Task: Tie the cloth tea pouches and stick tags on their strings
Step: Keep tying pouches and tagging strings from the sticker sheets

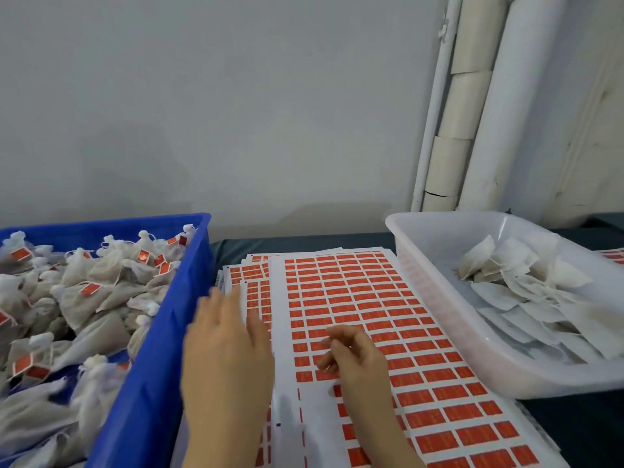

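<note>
Tag sheet: the white sheet (pixel 354 298) carries rows of red rectangular tags and lies flat under both hands, with a bare white patch by the right wrist. More sheets fan out beneath it.
Left hand: the left hand (pixel 226 359) is open, palm down, with straight fingers over the sheet's left edge, and is blurred.
Right hand: the right hand (pixel 354 359) has curled fingers with their tips at the tags. I cannot tell whether it pinches one.
Tied pouches: the white cloth pouches (pixel 101 275) have knotted necks, and many have red tags on their strings. They are heaped in the blue crate (pixel 162 349) just left of the left hand.
Untied pouches: the flat white pouches (pixel 526 285) lie in the clear tray (pixel 456 332) to the right of the right hand.
Edges: the crate wall stands just beside the left hand, and the tray overlaps the sheets' right edge.
Open room: only the strip of sheets lies between crate and tray. Dark table (pixel 574 427) shows right of the right wrist.
</note>
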Action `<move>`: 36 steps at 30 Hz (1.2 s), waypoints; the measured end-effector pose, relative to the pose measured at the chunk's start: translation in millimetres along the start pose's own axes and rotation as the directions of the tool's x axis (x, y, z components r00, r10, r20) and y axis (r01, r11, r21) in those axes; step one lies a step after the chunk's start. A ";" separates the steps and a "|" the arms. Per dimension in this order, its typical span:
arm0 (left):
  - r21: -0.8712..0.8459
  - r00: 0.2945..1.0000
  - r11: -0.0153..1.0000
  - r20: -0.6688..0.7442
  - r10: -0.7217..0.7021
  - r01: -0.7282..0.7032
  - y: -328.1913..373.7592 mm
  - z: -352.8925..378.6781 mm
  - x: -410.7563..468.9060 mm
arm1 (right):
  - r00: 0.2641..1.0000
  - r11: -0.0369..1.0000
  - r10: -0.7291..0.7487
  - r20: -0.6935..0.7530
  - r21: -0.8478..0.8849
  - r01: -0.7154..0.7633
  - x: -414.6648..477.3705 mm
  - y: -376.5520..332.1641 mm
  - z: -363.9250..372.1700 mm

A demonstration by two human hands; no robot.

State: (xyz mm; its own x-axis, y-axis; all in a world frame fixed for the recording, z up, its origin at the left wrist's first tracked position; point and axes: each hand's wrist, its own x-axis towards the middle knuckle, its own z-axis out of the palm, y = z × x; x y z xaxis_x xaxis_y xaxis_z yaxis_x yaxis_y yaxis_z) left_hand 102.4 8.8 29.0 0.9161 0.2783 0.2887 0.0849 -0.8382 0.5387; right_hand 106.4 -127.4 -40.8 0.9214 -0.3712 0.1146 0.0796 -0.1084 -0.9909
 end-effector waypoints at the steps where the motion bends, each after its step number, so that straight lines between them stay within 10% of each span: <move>1: -0.015 0.993 0.997 0.098 0.072 -0.071 5.0 12.6 -1.2 | 0.999 1.000 -0.028 -0.038 -0.008 0.027 0.9 1.5 -1.9; 7: 0.091 0.903 0.987 0.422 0.079 -0.129 -11.9 82.3 -4.6 | 0.986 0.995 0.021 -0.163 0.098 -0.005 8.1 3.4 -8.3; 17: 0.109 0.917 0.985 0.391 0.079 -0.131 -18.2 87.3 -10.9 | 0.965 0.959 -0.260 -0.018 -0.125 0.256 -11.6 -38.8 -42.1; 23: 0.125 0.919 0.979 0.381 0.103 -0.162 -18.6 88.9 -11.7 | 0.881 0.880 -0.443 -0.166 -0.270 0.392 14.9 -92.5 -133.3; 30: 0.086 0.919 0.984 0.380 0.110 -0.153 -21.2 88.5 -12.8 | 0.952 0.568 0.296 0.076 -0.816 -0.111 72.8 -69.3 -174.0; 36: 0.079 0.921 0.985 0.373 0.116 -0.156 -21.7 90.0 -12.0 | 0.917 0.562 0.388 0.092 -0.812 -0.157 71.2 -65.3 -174.6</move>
State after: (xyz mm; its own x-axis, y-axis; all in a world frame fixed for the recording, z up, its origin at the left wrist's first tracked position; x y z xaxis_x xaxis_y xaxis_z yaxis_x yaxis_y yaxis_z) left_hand 124.8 -18.6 -57.4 0.9993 -0.0161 0.0329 -0.0285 -0.9059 0.4225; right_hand 100.4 -307.8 44.3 0.9108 -0.2977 -0.2862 -0.4084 -0.7517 -0.5178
